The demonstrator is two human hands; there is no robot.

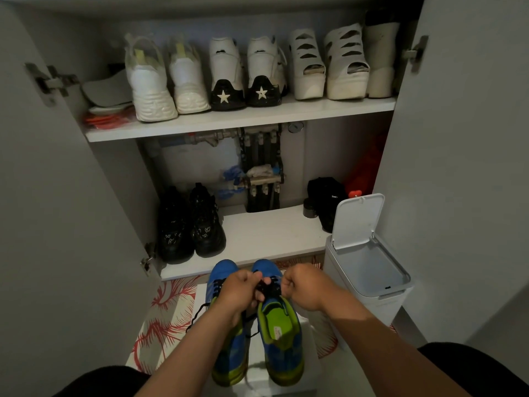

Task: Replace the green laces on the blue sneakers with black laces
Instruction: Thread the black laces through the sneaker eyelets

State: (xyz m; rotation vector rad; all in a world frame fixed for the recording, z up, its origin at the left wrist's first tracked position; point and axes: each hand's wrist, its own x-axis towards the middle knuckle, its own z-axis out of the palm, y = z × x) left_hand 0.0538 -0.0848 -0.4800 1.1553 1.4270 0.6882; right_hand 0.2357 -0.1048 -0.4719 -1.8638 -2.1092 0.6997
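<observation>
We face an open cabinet in a dim room. At six o'clock the blue sneakers (282,353) stand side by side, toes toward twelve, on a white board (313,353) laid on a mat with red leaves (160,325). Our left hand (240,290) and right hand (300,285) meet over the right-hand sneaker, fingers curled, each pinching the black lace (266,288). A loose run of black lace lies at nine o'clock of the pair.

The lower shelf (272,233) has its front edge just beyond the toes at twelve. Its bare middle lies between black shoes (191,227) at eleven and a dark bag at one. A white bin (395,302), lid up, stands at two o'clock, near our right forearm. The doors (57,196) stand open at nine and three. The upper shelf (229,126) bears a row of white shoes.
</observation>
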